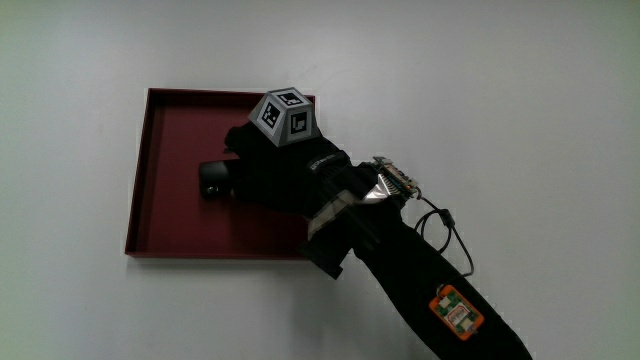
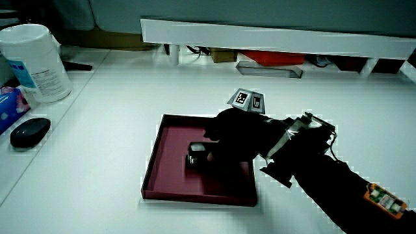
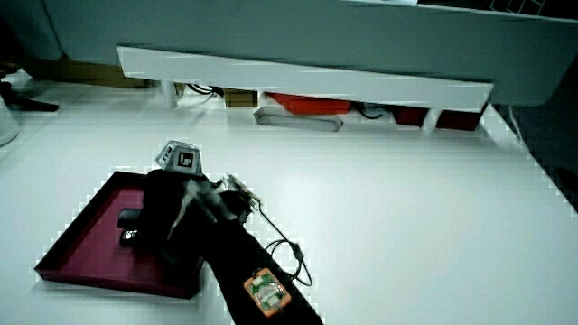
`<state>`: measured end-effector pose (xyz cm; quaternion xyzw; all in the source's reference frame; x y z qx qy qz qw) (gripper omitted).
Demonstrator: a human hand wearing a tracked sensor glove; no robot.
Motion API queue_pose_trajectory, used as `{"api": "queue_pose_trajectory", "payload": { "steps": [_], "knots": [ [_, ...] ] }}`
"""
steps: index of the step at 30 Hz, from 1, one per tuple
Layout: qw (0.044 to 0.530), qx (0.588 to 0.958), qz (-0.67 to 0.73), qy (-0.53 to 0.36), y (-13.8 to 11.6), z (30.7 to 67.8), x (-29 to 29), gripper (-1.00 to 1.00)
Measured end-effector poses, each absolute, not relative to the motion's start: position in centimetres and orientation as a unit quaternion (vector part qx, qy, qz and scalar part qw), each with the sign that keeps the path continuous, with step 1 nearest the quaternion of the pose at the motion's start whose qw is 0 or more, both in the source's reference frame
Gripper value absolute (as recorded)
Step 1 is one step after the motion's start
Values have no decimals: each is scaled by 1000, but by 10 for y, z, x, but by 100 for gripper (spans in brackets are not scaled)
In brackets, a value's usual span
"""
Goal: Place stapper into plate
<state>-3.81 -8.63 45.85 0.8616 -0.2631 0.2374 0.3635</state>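
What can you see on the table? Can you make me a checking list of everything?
Surface: white table, bare around the tray.
Job's things: dark red tray on the table; small black stapler inside it.
Clutter: white tub and a black oval object at the table's edge, in a side view.
Grippers: gloved hand over the tray, on the stapler; patterned cube on its back.
Cables: thin black wire by the forearm.
Surroundings: low white partition.

My hand covers most of the stapler; only one dark end shows. My fingers are hidden beneath the glove's back. Forearm cut off at picture edge.
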Motion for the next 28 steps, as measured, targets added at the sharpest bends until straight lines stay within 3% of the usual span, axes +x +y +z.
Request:
{"api": "queue_pose_trajectory", "payload": {
  "steps": [7,12,24,28],
  "knots": [
    [370,849,256,-278,-90,419,-15,-100],
    [435,818,264,-269,-91,399,9,-100],
    [435,826,253,-252,-73,325,74,-100],
    [406,824,292,-267,-67,308,92,-100]
  ]
}}
